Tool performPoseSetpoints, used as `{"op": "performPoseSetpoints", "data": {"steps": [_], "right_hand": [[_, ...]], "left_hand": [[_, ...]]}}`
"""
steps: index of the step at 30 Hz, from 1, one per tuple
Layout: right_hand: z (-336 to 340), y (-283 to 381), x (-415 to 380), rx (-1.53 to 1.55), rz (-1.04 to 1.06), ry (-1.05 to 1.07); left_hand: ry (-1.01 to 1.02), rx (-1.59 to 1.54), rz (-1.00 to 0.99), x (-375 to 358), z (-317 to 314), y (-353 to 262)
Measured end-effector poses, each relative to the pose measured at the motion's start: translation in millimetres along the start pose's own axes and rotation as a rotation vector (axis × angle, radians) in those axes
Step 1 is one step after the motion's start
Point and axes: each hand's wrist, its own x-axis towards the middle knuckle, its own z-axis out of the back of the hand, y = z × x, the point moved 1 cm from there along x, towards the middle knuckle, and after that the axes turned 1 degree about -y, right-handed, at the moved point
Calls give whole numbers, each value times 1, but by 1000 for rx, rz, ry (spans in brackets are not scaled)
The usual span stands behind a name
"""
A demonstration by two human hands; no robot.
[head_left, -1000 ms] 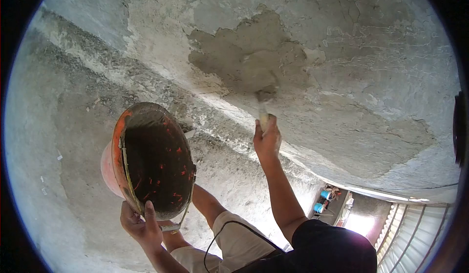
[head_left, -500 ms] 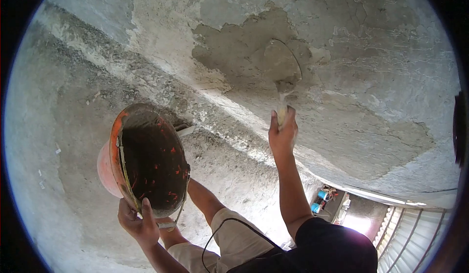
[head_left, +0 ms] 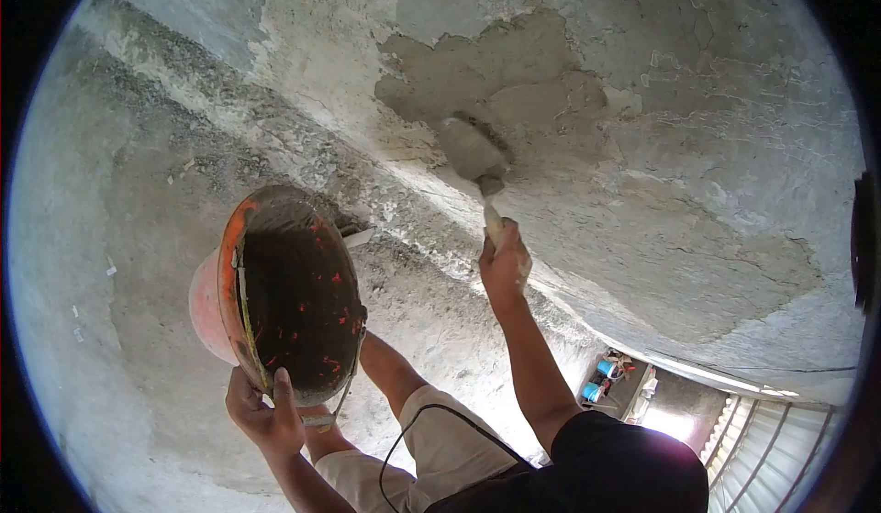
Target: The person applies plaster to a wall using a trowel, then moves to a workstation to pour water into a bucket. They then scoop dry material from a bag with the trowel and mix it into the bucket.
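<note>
My left hand (head_left: 268, 414) grips the lower rim of an orange-red bucket (head_left: 213, 306), which is tilted so its dark, mortar-smeared inside shows. My right hand (head_left: 506, 263) is closed round the handle of a trowel (head_left: 473, 149). The trowel's blade lies at the lower left edge of a darker, wet-looking mortar patch (head_left: 514, 68) on the grey wall (head_left: 679, 137). Slight blur on the blade hides whether it touches the wall.
Below the wall runs a rough, rubble-strewn floor edge (head_left: 303, 155). A pale flat piece (head_left: 360, 237) lies behind the bucket. Blue containers (head_left: 593, 391) and corrugated sheeting (head_left: 771, 449) are at the lower right. A black cord (head_left: 396, 444) loops near my legs.
My right hand and the trowel have moved left and down, from the middle of the dark patch to its lower left edge. The bucket has shifted slightly in view.
</note>
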Motion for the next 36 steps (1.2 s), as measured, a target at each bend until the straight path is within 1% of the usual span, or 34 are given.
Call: {"op": "performPoseSetpoints", "data": {"steps": [1,2,4,6,7,9,12,13,15,16,18,22,24,27,28,30,31,33,34,35,36], "right_hand": [[11,1,3,2,-1,-46],[15,1,10,12,59,-106],[25,6,25,-38,35,-106],[29,4,28,-107,-5,-93],[29,1,23,-107,-4,-93],[28,-11,4,-133,-78,-34],[23,-24,-25,-120,-104,4],[25,-25,-28,-118,-100,6],[30,-26,-35,-34,-10,-76],[35,-20,-30,-35,-10,-72],[43,1,-6,54,-46,-130],[19,21,39,109,2,-123],[-16,12,41,-68,63,-28],[-54,7,26,-160,-37,142],[-58,5,19,-159,-33,141],[-62,3,0,-58,-59,179],[-60,0,-10,-60,-63,189],[-47,-5,-20,-45,-24,116],[-38,-5,-21,-18,18,11],[-30,-7,-17,-19,17,10],[-22,-10,-11,-37,35,-36]], "left_hand": [[2,-2,1,0,1,1],[38,16,16,0,3,3],[78,32,30,0,0,2],[-9,5,4,2,-4,-2],[-10,4,3,3,-3,-2],[6,-6,3,2,0,0],[12,-22,1,2,2,2],[8,-20,3,2,4,4],[69,15,40,0,7,10],[70,16,43,-1,8,10],[74,43,14,0,8,11],[77,19,33,0,6,11],[81,58,40,-1,9,16],[73,22,47,-4,14,19],[68,21,46,-4,14,19],[-16,5,37,-3,13,17],[-12,11,45,-4,13,16],[-13,32,29,-2,12,14],[-13,30,27,-1,11,14],[-16,45,15,0,10,15],[-18,61,3,0,9,15]]}}
